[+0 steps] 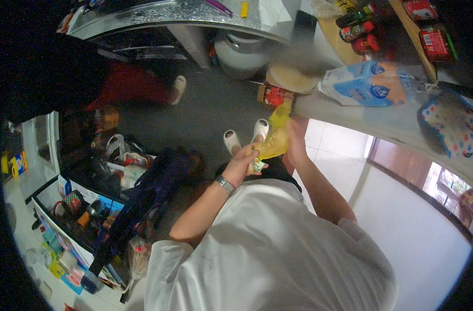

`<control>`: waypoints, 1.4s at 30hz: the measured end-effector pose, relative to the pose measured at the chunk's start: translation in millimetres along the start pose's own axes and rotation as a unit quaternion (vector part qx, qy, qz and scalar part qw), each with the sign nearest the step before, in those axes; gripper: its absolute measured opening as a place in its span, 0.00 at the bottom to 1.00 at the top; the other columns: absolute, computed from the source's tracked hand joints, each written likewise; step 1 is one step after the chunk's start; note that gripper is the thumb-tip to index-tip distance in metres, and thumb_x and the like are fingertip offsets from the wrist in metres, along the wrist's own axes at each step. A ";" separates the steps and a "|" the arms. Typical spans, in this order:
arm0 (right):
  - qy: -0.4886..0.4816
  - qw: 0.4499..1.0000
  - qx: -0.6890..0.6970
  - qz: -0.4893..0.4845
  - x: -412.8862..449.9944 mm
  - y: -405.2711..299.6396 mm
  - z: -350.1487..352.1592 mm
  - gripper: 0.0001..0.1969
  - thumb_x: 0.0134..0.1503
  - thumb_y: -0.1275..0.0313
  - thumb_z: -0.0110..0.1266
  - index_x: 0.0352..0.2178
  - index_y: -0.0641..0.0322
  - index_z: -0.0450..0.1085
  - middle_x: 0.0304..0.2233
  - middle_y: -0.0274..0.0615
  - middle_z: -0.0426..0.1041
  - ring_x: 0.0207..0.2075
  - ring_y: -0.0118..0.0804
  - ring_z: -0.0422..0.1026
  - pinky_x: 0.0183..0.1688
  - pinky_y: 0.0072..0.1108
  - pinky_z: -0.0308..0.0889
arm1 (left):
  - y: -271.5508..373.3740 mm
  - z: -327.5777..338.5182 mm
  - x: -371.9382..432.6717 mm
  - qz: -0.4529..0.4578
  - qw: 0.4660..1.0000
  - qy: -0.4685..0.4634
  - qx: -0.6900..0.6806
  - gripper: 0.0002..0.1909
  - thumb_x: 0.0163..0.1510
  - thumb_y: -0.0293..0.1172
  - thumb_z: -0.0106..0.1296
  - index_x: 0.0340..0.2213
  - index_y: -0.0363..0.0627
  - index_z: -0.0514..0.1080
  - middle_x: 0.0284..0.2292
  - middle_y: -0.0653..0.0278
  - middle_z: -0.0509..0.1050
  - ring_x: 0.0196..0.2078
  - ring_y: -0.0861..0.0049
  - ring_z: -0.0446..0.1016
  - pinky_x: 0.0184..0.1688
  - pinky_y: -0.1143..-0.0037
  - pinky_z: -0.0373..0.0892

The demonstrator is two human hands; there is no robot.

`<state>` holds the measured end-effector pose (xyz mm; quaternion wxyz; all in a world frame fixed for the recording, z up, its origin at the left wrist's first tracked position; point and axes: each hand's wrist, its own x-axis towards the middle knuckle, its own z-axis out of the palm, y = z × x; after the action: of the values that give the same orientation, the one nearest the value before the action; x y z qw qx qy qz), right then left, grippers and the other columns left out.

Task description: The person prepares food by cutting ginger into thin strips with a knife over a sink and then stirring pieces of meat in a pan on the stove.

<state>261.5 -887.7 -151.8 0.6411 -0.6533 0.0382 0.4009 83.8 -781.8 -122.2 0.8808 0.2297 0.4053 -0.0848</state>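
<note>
In front of my waist, my left hand [242, 161] grips the near end of a crumpled yellow plastic item [275, 144]. It is thin and partly see-through; whether it is a bag or a glove is unclear. A small piece with a green and white label [260, 165] shows at the fingers of this hand. My right hand [297, 144], blurred, lies along the item's right side with its fingers pointing away from me. Whether those fingers pinch the plastic cannot be made out.
A counter [182, 19] runs along the far side. At right, a ledge [337, 112] bears a blue and white printed bag [368, 83]. An open box [81, 241] of goods stands at left. Another person's slippered foot [178, 89] is on the dark floor [205, 105].
</note>
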 end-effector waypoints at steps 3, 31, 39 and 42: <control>-0.102 0.984 -0.146 -0.004 1.6 -6.9 -12.1 0.19 0.57 0.62 0.54 0.45 0.63 0.66 0.39 0.38 0.72 0.38 0.33 0.72 0.41 0.23 0.68 | -8.7 -19.3 27.1 0.070 0.995 0.020 0.066 0.21 0.58 0.33 0.49 0.53 0.44 0.63 0.39 0.64 0.76 0.31 0.75 0.78 0.23 0.81 0.72; -0.288 0.760 -0.582 0.041 157.2 74.4 -78.3 0.19 0.51 0.64 0.52 0.41 0.66 0.71 0.39 0.56 0.74 0.44 0.52 0.72 0.47 0.34 0.65 | -68.7 -47.0 -17.6 0.141 0.891 0.418 -0.105 0.08 0.58 0.34 0.48 0.37 0.44 0.66 0.27 0.65 0.71 0.25 0.77 0.71 0.25 0.75 0.70; -0.387 0.758 -0.524 -0.012 212.2 124.3 -129.1 0.12 0.55 0.71 0.53 0.40 0.67 0.68 0.25 0.36 0.70 0.24 0.28 0.68 0.26 0.21 0.65 | -77.0 -87.8 -44.1 0.255 0.854 0.430 -0.141 0.10 0.59 0.38 0.47 0.34 0.43 0.65 0.18 0.68 0.65 0.17 0.81 0.66 0.18 0.76 0.68; -0.380 0.735 -0.559 -0.057 220.7 88.2 -82.5 0.13 0.55 0.70 0.53 0.41 0.67 0.68 0.26 0.37 0.71 0.24 0.28 0.69 0.26 0.20 0.65 | -70.1 -100.0 -68.7 0.282 0.827 0.430 -0.226 0.14 0.59 0.44 0.44 0.37 0.47 0.66 0.18 0.69 0.64 0.16 0.82 0.63 0.17 0.77 0.66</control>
<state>400.0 -872.3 -361.2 0.1434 -0.6881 -0.4767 0.5279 -52.3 -798.6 -150.5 0.6298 0.1415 0.6687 0.3691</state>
